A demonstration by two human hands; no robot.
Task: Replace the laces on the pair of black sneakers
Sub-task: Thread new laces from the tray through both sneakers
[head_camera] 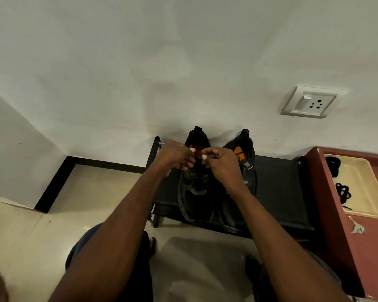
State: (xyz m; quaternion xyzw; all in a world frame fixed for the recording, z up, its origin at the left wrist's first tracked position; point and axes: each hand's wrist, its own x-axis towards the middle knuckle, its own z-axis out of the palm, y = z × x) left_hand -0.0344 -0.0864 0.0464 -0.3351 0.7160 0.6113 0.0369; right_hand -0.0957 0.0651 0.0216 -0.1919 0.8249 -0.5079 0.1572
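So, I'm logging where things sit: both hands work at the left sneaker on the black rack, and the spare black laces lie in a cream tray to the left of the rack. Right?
Not quite. The head view shows the cream tray holding the black laces to the right of the rack, on a red-brown surface. Both hands are at the left sneaker.

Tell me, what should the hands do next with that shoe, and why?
Probably pull the lace loose from the top holes. Both the left hand and right hand are curled over the top of the left sneaker, which looks laced, while black laces lie in the tray.
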